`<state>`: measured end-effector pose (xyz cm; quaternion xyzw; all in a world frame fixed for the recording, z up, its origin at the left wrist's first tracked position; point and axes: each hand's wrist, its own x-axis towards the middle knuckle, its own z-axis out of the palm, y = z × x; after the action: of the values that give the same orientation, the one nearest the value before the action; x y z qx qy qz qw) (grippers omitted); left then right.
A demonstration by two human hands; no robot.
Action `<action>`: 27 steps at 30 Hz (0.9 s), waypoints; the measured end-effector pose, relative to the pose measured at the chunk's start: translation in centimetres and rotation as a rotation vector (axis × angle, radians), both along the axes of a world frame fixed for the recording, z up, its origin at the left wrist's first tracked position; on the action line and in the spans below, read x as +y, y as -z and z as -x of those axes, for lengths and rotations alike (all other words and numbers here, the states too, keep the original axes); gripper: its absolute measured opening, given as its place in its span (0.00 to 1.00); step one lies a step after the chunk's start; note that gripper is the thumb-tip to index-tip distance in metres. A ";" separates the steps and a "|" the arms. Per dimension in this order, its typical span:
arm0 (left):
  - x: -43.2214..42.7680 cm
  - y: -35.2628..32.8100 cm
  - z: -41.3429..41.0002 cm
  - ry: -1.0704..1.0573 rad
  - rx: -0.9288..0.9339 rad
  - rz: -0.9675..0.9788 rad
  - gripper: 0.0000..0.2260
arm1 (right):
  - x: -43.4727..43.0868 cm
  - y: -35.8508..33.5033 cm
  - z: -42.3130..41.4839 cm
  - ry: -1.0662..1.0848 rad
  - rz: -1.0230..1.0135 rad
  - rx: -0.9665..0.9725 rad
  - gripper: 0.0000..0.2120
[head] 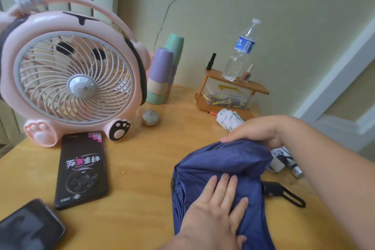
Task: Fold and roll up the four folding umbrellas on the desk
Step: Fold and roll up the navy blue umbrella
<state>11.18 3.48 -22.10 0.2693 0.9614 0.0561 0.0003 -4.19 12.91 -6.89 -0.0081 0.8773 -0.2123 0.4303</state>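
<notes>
We look down on a smooth, yellowish wooden desk (142,158) set against a pale wall (243,6) with a thin crack.

The blue umbrella (219,164) lies at 5 o'clock on the desk, a soft, creased bundle of thin, matte cloth. Its cloth runs roughly from 6 toward 12 o'clock. A stubby black handle (272,189) sticks out of its right side, and its loop strap (294,199) points to 4 o'clock.

Our left hand (219,205) lies flat on the near part of the cloth, fingers straight and close together, pressing down. Our right hand (257,130) curls its fingers over the far edge of the cloth and grips it.

A white printed umbrella (229,118) lies just beyond the right hand. A black-and-white one (284,160) shows under that forearm at 3 o'clock.

At 1 o'clock a small wooden rack (261,89) holds a clear box (227,95) of small mixed bits. On its top shelf stand a clear plastic water bottle (240,53) and a nail polish bottle (247,74).

A round, glossy pink fan (71,71) stands at 10 o'clock. Beside it are stacked pastel cups (160,75), upside down, and a small candle (150,117). Two flat dark phones (81,170) (28,227) lie at 8 o'clock.
</notes>
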 end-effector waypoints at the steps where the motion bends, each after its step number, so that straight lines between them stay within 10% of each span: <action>1: 0.1 0.0 0.1 0.003 -0.001 0.000 0.31 | -0.3 0.2 0.2 0.006 0.043 0.031 0.25; 16: 0.0 -0.4 -0.2 0.041 -0.001 0.083 0.31 | -2.1 0.8 1.5 0.247 0.211 0.017 0.19; 19: -0.1 -0.1 -0.4 0.037 0.026 0.052 0.32 | -1.6 0.8 2.7 0.529 0.529 0.307 0.25; 27: -0.6 0.9 0.3 0.086 0.190 0.040 0.34 | 0.2 3.5 2.1 0.851 1.092 0.330 0.16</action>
<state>10.88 2.91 -23.04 0.3146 0.9455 0.0112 -0.0828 -6.34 13.14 -10.40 0.0888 0.6262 -0.7673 0.1059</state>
